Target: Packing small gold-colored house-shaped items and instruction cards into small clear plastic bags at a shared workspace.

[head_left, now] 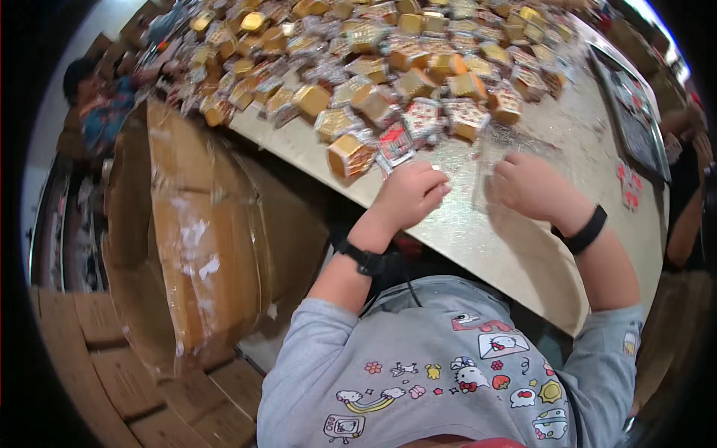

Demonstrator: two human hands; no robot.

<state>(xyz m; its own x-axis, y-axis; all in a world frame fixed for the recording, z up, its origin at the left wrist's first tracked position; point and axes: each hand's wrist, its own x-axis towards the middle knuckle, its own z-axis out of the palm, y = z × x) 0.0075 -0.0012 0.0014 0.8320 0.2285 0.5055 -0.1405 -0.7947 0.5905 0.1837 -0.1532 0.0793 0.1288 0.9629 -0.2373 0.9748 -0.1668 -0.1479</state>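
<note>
Hovering at the surface's [534, 272] near edge in the head view, the left hand [409, 196] curls its fingers beside a red packet [396, 143]; I can't tell their grip. The right hand [536, 187] bends over clear plastic inward from that edge [502, 143], fingers' hold hidden. Light pressure should avoid creasing.

Both forearms come in from the near edge, bare below the elbows. The left forearm [337, 276] slants far and to the right, ending in the left hand [411, 194], whose back faces up, fingers curled in and thumb lying close along the index finger. The right forearm [609, 272] leans far and to the left, and the right hand [536, 185] bends leftward, knuckles up, fingers curling down with their tips hidden. The two hands are apart, roughly level with each other.
</note>
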